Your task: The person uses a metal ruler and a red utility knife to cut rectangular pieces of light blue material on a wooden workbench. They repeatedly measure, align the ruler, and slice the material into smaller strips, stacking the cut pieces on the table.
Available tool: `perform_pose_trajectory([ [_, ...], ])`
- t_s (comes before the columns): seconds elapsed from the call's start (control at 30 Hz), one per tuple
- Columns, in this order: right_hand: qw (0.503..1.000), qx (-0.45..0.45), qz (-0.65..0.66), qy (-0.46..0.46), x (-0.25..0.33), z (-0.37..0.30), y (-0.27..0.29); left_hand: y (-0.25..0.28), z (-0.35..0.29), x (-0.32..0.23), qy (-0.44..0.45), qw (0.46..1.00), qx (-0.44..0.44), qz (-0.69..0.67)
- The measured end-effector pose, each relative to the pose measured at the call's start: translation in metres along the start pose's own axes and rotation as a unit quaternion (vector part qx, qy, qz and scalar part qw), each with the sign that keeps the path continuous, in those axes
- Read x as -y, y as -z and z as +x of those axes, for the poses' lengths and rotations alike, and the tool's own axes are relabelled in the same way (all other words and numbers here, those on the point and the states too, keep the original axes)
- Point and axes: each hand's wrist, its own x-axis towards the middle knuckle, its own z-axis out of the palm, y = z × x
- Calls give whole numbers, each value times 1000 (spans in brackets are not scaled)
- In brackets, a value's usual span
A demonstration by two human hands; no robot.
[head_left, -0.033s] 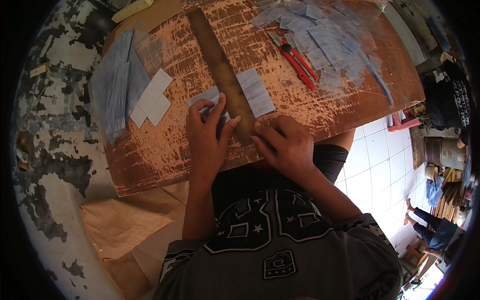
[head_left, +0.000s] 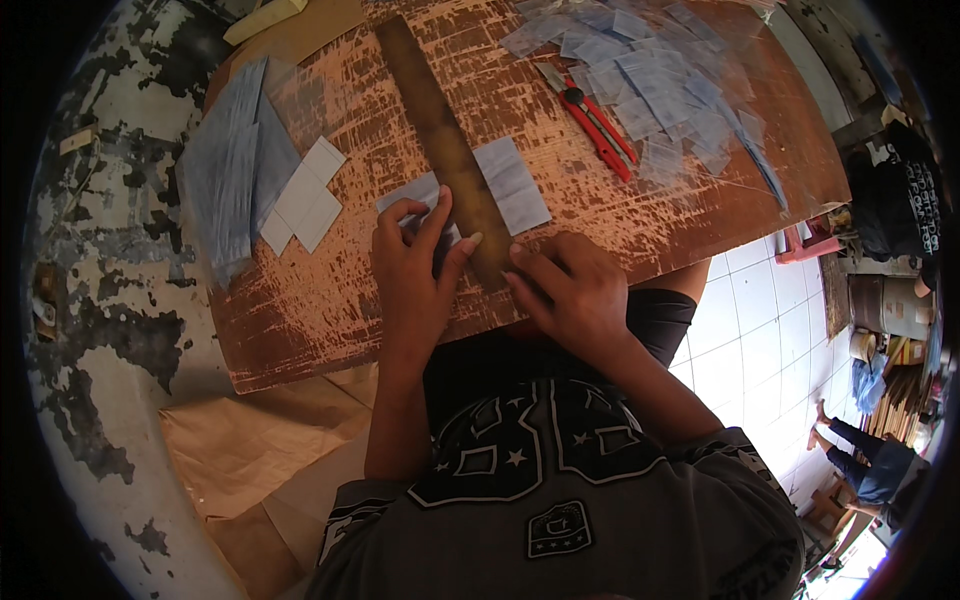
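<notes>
No visible change | left hand (head_left: 412,265) spread on brown strip (head_left: 438,130) | right hand (head_left: 583,293) at its edge, grip unclear

A dark grey short-sleeved T-shirt (head_left: 420,555) bears large black block figures (head_left: 500,485) outlined pale, with stars (head_left: 515,457), above a black badge (head_left: 559,529); black-and-white print trims the sleeves (head_left: 347,503); shorts (head_left: 662,322) are black.
</notes>
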Motion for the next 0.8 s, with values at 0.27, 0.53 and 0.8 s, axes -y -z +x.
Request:
perform_pose_trajectory([
  [0.27,1000,6,-8,3,0,1,1,-1,0,0,-4,1000,-2,23],
  [0.53,1000,9,-3,-1,0,2,1,0,0,1,-11,1000,-3,18],
  [0.8,1000,21,-6,-9,0,1,2,-1,0,0,-13,1000,-3,22],
])
